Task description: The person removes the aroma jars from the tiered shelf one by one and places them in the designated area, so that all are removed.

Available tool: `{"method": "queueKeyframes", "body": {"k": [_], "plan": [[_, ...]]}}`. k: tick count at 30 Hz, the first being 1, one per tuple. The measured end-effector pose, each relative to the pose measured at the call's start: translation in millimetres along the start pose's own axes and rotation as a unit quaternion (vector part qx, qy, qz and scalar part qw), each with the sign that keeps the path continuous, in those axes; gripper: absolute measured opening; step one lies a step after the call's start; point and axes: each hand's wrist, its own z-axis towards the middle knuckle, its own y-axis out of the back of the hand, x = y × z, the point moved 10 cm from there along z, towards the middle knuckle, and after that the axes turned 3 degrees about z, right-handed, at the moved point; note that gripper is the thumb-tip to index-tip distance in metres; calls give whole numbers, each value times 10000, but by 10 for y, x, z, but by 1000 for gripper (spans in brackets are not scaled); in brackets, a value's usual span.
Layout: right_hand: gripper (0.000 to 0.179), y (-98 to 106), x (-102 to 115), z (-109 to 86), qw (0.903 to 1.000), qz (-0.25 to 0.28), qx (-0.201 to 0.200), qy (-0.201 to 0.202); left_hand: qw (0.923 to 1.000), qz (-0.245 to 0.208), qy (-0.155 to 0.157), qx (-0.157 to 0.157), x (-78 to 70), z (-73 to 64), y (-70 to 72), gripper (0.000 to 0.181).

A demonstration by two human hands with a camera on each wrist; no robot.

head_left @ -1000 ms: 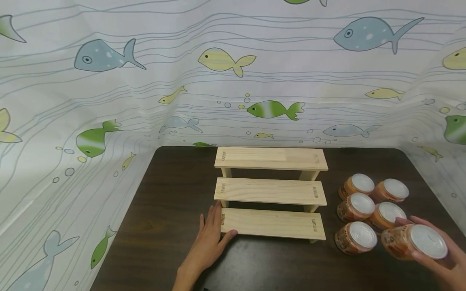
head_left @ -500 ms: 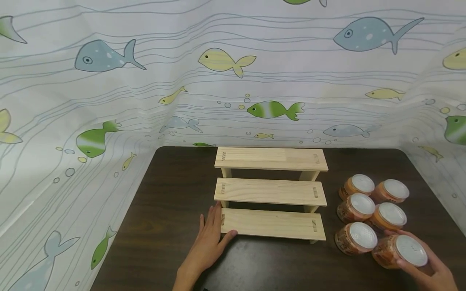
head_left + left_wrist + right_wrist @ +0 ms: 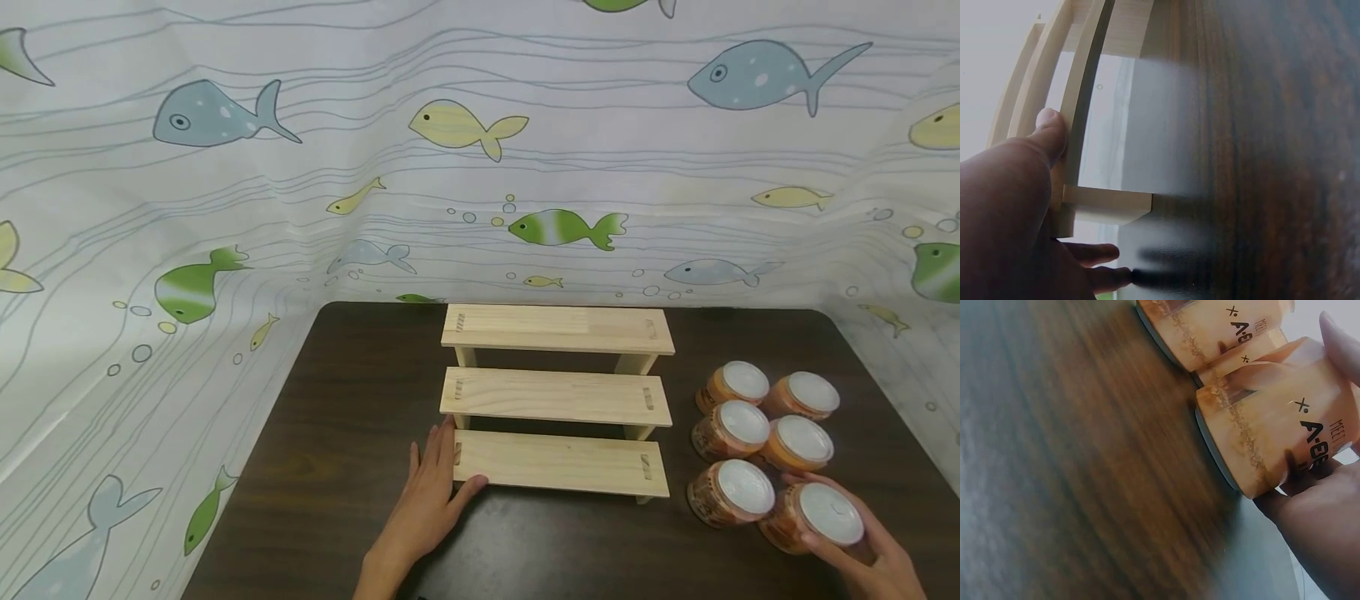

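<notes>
A three-tier wooden step shelf (image 3: 555,458) stands mid-table. My left hand (image 3: 422,504) lies against its left end, fingers stretched along the side. The left thumb (image 3: 1051,128) touches the front of the lowest board. At the lower right, my right hand (image 3: 870,554) holds an orange-labelled jar (image 3: 831,513) with a white lid, fingers and thumb round its sides. In the right wrist view this jar (image 3: 1285,431) is upright, its base at the tabletop; whether it bears fully on it I cannot tell. Beside it, to the left, is a similar jar (image 3: 744,487).
Several more white-lidded jars (image 3: 802,440) stand in two columns to the right of the shelf. The dark wood-grain table (image 3: 337,392) is bordered at the back and sides by a white sheet (image 3: 652,183) printed with fish.
My right hand has brought the held jar left and down, into line beside the front jar. The left hand stays at the shelf's end.
</notes>
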Motion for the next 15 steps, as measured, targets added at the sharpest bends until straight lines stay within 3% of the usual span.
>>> {"method": "queueKeyframes", "body": {"k": [2,5,7,9,11,13,15], "plan": [[80,-27,62,4,9996,29,112,254,10000,9,-8,-2,-4,7,-2,95],[84,-65,243,-12,9944,-25,372,991,10000,48,-29,47,-16,18,1,95],[77,-71,389,-42,9887,-240,362,1436,9998,110,-44,128,-19,13,20,95],[63,-45,551,-52,9839,-488,40,1717,9995,241,-101,191,-30,6,62,93],[48,-22,724,-25,9807,-743,-441,1753,9985,493,-226,112,-59,11,157,87],[42,-61,934,17,9715,-1376,-876,1720,9954,843,-428,-161,-103,26,304,79],[41,-199,1173,64,9617,-1804,-827,1891,9882,1234,-698,-583,-170,44,490,71]]}}
